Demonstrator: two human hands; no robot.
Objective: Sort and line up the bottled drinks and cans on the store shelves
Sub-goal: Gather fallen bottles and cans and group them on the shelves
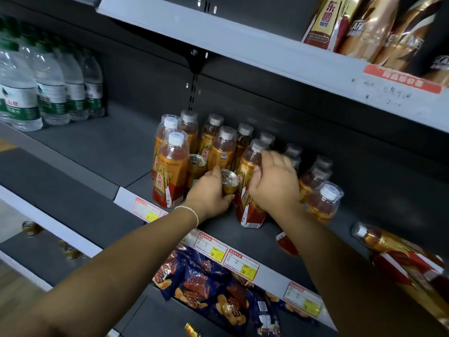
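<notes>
On the dark middle shelf stand several orange energy-drink bottles with clear caps. My left hand grips a small gold can, tilted, near the shelf's front edge. A second gold can stands upright just behind it, next to the front-left bottle. My right hand is curled round the shoulder of an orange bottle standing at the front. More bottles stand to its right, and one bottle lies on its side at the far right.
Clear water bottles with green labels fill the shelf's far left. Price tags line the shelf edge. Blue snack bags lie on the shelf below, with small gold cans lower left. Gold-wrapped bottles stand on the upper shelf.
</notes>
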